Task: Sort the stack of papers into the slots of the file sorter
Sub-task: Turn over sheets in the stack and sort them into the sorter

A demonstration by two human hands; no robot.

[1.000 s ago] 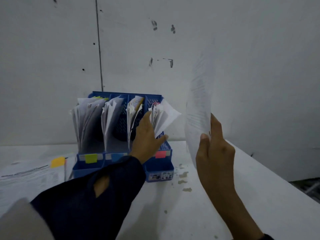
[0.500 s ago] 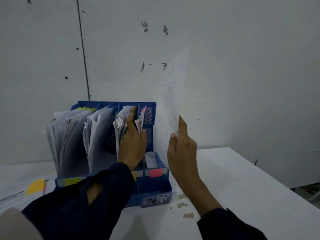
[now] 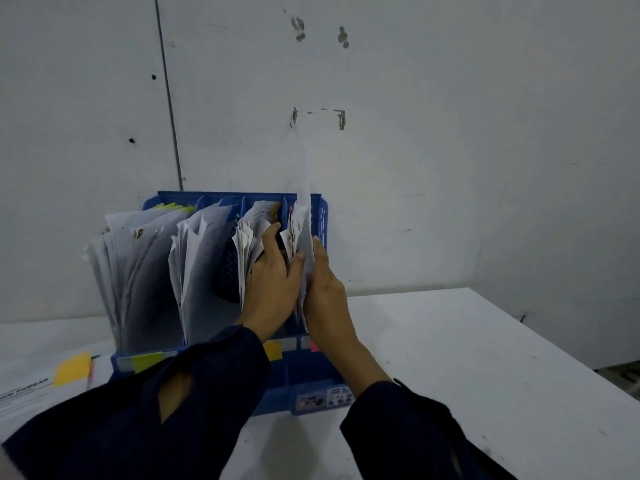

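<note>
white table (image 3: 450,358), one four-slot file sorter (image 3: 239,199); both hands' grips clasp papers.

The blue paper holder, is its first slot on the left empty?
No, the leftmost slot of the blue file sorter is packed with a thick bunch of white papers.

Dim, cool, even light is falling over the scene, and no lamp or glare is showing. The blue plastic four-slot file sorter (image 3: 239,216) is reading dark, its slots sinking into shadow between the papers. Above it, a white sheet of paper (image 3: 306,188) is smearing into motion blur, perhaps still readable lower down. Left of the sorter, the wall seam is bowing from wide-angle distortion.
</note>
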